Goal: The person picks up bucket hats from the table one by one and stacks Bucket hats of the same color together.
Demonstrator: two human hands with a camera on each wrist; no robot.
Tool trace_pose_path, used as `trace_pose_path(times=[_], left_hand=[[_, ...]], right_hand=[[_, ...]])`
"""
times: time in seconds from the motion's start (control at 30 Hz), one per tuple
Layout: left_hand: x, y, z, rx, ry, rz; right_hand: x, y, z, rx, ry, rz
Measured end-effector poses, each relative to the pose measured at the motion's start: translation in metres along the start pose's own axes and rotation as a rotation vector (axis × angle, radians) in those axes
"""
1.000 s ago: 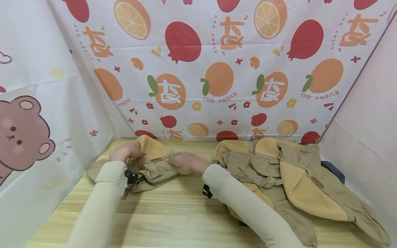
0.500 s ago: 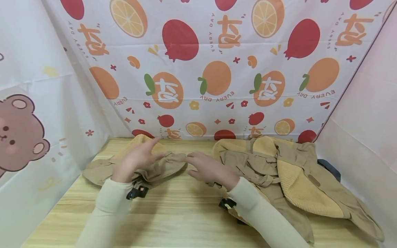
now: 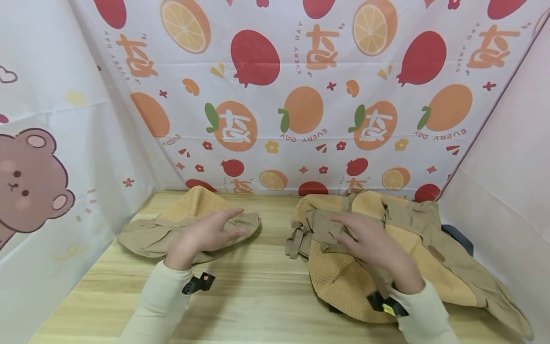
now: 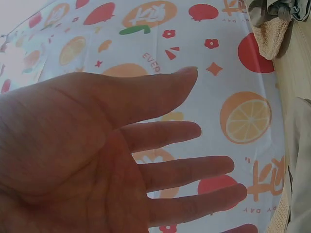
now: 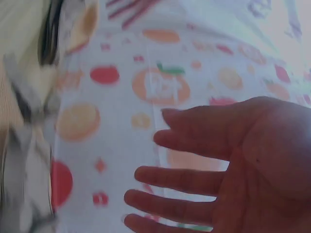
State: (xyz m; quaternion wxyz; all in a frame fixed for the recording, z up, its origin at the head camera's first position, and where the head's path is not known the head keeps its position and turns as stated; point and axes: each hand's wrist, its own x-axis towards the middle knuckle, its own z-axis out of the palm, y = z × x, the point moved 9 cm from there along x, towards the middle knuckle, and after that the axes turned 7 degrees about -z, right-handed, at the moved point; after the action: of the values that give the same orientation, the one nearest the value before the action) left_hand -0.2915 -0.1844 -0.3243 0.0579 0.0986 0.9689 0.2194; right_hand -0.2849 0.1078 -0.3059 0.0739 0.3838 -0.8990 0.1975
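Left hand flat-fingered over folded hat at table's back-left, right hand splayed, holding nothing, over loose pile — risk: snagged strap dragging neighbours toward right edge.

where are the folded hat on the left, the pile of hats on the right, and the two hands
folded hat [image 3: 146, 235], head view, khaki brim left of the hand
pile of hats [image 3: 434, 272], head view, yellow knit panel
left hand [image 3: 206, 235], head view, back of hand
right hand [image 3: 375, 246], head view, back of hand

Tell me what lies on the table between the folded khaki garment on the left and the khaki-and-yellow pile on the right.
Nothing: the head view shows bare wooden table between the folded khaki garment and the khaki-and-yellow pile.
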Motion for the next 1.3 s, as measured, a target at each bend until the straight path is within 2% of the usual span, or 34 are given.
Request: trace_pose_path(times=[0.2,0.5,0.73,0.83,1.0,1.2,1.3], left_hand=[[-0.001,0.003,0.0,0.007,0.003,0.023],[-0.004,-0.002,-0.01,0.003,0.038,0.045],[-0.007,-0.009,-0.012,0.003,0.042,0.031],[-0.007,-0.011,-0.01,0.005,0.038,0.026],[-0.005,-0.011,-0.007,0.019,0.03,0.026],[-0.005,-0.008,-0.008,0.036,0.026,0.02],[-0.005,-0.007,-0.008,0.048,0.023,0.012]], right_hand=[[-0.03,0.027,-0.028,-0.033,0.044,0.08],[-0.058,0.064,-0.036,-0.102,-0.002,0.17],[-0.085,0.114,-0.045,-0.15,-0.105,0.359],[-0.101,0.131,-0.045,-0.128,-0.159,0.4],[-0.126,0.149,-0.038,-0.136,-0.225,0.399],[-0.149,0.159,-0.031,-0.16,-0.195,0.36],[-0.165,0.162,-0.025,-0.183,-0.208,0.372]])
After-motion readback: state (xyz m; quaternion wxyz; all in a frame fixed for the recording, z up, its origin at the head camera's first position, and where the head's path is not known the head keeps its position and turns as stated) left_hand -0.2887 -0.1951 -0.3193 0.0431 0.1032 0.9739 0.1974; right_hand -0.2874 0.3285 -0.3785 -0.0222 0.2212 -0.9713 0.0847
